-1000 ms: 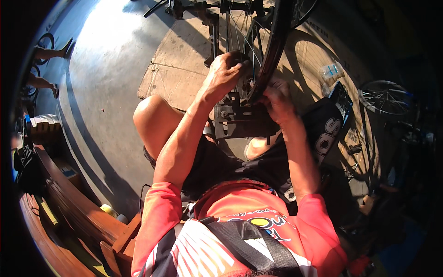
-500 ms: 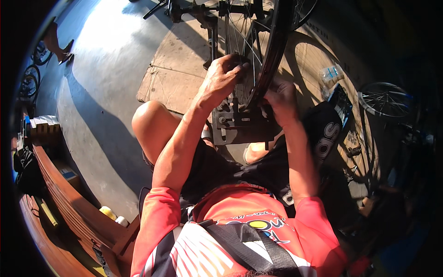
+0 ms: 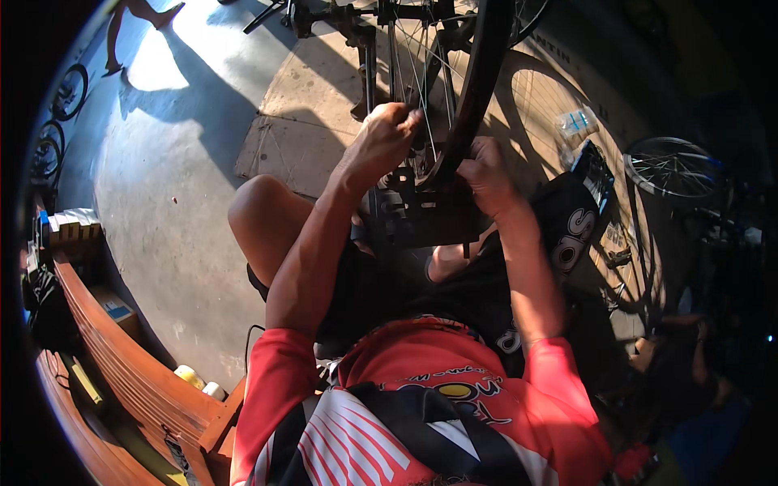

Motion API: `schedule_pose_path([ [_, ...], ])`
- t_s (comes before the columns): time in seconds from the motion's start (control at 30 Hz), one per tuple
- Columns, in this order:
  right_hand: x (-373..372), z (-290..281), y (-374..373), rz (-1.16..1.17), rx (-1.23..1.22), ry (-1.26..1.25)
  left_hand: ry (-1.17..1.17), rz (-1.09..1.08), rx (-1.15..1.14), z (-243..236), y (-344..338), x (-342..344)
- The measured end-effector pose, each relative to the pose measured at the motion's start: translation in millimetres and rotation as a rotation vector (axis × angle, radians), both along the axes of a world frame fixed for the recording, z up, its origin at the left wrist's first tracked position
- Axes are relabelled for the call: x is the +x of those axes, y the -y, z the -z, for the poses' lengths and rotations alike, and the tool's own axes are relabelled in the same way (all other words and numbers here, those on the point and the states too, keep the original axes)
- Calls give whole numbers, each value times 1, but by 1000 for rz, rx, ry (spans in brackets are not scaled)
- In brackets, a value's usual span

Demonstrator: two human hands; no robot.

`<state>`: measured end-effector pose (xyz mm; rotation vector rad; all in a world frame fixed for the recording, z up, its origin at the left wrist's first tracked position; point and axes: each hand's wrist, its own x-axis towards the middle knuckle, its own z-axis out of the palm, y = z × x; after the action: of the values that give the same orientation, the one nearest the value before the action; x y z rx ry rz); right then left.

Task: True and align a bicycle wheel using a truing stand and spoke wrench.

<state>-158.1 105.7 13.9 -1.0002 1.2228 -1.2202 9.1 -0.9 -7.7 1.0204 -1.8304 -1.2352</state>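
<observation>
A bicycle wheel (image 3: 472, 73) with a dark rim and thin spokes stands upright in a black metal stand (image 3: 429, 223) between my knees. My left hand (image 3: 382, 138) is among the spokes on the wheel's left side, its fingers curled together; what they pinch is hidden. Right of the rim, near its bottom, my right hand (image 3: 486, 174) has its fingers bent against the wheel, and I cannot make out what is in them.
Cardboard (image 3: 288, 130) lies under the stand. At right are a plastic-wrapped package (image 3: 577, 123) and a loose wheel (image 3: 671, 166). A wooden bench (image 3: 146, 364) runs along the lower left. A person's legs (image 3: 121, 36) and bicycle wheels (image 3: 69, 91) are at upper left.
My left hand has shifted slightly down and left along the spokes. The other person's legs have moved toward the top of the view. Shade now covers more of my lap and shirt.
</observation>
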Motion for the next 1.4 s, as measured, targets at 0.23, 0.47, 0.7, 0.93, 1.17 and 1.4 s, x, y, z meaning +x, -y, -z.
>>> schedule_pose_path([
  [0.23,24,-16,-5,128,39,-311,17,354,183,-22,2,11],
  [0.47,14,-8,12,29,42,-111,338,195,83,-50,-15,17],
  [0.7,8,9,10,-32,-20,298,269,311,142,-30,-2,23],
  [0.93,5,12,-2,-91,45,625,-264,57,230,-11,5,-1],
  [1.17,2,-12,-3,150,53,167,-237,67,225,-25,-2,-3],
  [1.4,5,-22,-1,-21,42,193,-141,50,236,-21,-3,0],
])
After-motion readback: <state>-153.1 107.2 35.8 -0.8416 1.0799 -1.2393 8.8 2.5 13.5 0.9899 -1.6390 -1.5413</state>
